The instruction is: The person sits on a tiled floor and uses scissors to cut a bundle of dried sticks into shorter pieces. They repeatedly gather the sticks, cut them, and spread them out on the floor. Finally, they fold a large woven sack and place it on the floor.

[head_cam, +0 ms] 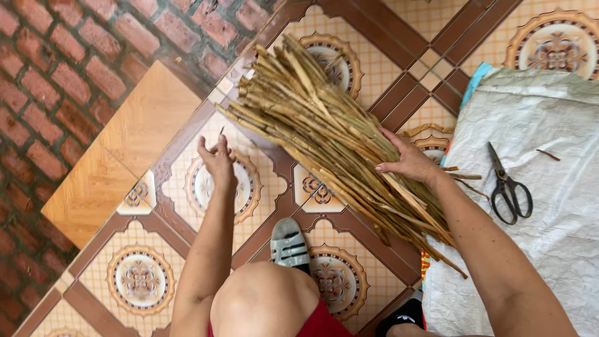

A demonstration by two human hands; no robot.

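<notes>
- A thick bundle of dry straw-coloured stalks [331, 134] is seen lying aslant on the patterned floor tiles [140, 278], its cut ends fanned toward eleven o'clock and its other end tapering toward five o'clock.
- The bundle is pressed on from above by the right hand [409, 162], laid flat at the bundle's three o'clock edge with fingers spread wide across the stalks; nothing is gripped inside it.
- The left hand [217, 157] is held at nine o'clock of the bundle, just beside it and apart from it, its fingertips pinched narrowly together around what appears to be a single thin sliver; what it is cannot be told for sure.
- A bare knee [265, 302] is seen at six o'clock, and a grey-and-white sandal [289, 242] is planted on the tiles just beyond it, below the bundle.
- A white woven sack [549, 249] is spread at three o'clock, the bundle's tapered end reaching its edge.
- Black-handled scissors [506, 187] are laid on the sack, shut, well clear of both hands.
- A wooden board [125, 150] is placed at nine o'clock, beside the brick paving [43, 93].
</notes>
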